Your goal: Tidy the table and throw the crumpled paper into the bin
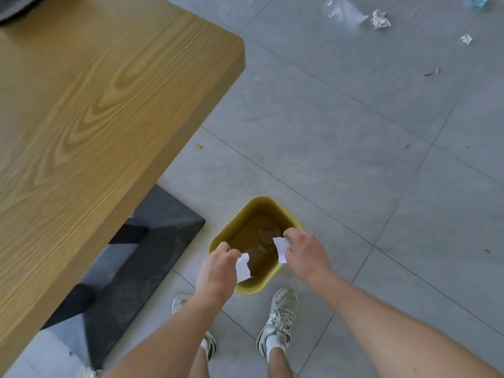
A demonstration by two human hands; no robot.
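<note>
My left hand [218, 271] and right hand [306, 251] are both out over the yellow bin [268, 207], which sits on the grey tile floor [354, 159] just in front of my sneakers [281, 317]. Each hand pinches its own scrap of white paper. Left scrap [243, 268] is clamped between my left thumb and fingertips, hanging down off the inner side of the hand, over the near rim of the bin. Right scrap [281, 249] is pinched the same way, fingers closed on its upper right edge, the rest sticking out toward the left over the bin's opening. The two scraps are apart, with a gap between them showing the bin's inside. Both have ragged edges.

Inside the bin there's something pale at the bottom, maybe more paper, too dim to tell.

The wooden table [95, 118] fills the left side, its corner well above the bin; its dark base [152, 241] is just beside the bin on the left. Far off at the top right, a crumpled paper ball [380, 19] lies on the floor next to a clear plastic wrapper [344, 10], with a smaller crumpled bit [466, 39] near them, all well apart from my hands.
</note>
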